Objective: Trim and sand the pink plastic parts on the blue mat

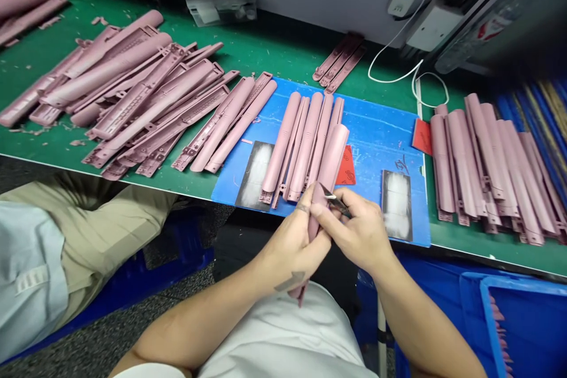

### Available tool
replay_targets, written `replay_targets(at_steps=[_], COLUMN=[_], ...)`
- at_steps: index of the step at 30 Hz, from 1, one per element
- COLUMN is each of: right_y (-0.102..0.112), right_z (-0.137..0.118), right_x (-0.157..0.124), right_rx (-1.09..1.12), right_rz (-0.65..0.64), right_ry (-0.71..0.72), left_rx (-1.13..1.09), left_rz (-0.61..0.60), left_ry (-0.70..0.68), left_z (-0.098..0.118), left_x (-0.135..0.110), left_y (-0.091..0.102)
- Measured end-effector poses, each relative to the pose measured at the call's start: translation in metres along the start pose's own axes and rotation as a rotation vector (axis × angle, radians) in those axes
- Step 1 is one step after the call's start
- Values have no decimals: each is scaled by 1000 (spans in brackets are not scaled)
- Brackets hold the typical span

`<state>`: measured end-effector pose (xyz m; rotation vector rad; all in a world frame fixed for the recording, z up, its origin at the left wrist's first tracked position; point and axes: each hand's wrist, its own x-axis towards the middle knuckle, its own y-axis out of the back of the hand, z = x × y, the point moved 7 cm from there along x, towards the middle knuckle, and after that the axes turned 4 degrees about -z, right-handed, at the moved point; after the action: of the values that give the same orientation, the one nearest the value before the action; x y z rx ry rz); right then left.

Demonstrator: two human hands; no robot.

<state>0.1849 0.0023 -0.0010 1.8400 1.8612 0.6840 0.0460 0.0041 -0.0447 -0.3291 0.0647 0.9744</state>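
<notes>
My left hand [295, 242] is wrapped round a long pink plastic shell [313, 227], tilted so that its lower end points towards my lap. In my right hand [361, 227] is a small knife [339, 204] with a dark handle, its tip against the shell's upper end. The right thumb presses on the shell too. Just beyond my hands, several similar pink shells [305, 142] lie side by side on a blue sheet [376, 124]. The fingers hide part of the blade and the held shell.
A heap of pink shells [133, 82] covers the left of the green table [172, 18]. More shells [465, 159] lie in a row at right. Abrasive pads [396, 207] rest on the sheet. A blue crate [527, 319] stands at lower right; another person's leg [119, 224] is at left.
</notes>
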Motion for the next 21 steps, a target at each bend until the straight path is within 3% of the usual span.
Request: replay_targets(at_steps=[2,4,8,11,14,17,19,21], right_y=[3,22,68,69,52,44,52,76], right_z=[13,25,54,74,80,75,73,74], right_x=[7,21,70,112,137,142,136,119], right_rx=[127,159,-104,-298,-362,-383,-401,-479], right_rz=[4,50,107,-3,-65,-57,-62,-34], right_ry=[-89,-128,-253,-321,-334,-337,-346,-372], left_rx=[235,488,1095,1407,1510,1534,1547,1553], left_rz=[-44,-56,103,42,-68,-120,-154,-184], left_ry=[-102,-213,-486,-472,-468,-507,-550,-615], left_z=[8,22,55,49,35,30,33,38], left_x=[1,0,-1,14,32,50,59,64], left_y=[-1,8,46,59,54,50,50,49])
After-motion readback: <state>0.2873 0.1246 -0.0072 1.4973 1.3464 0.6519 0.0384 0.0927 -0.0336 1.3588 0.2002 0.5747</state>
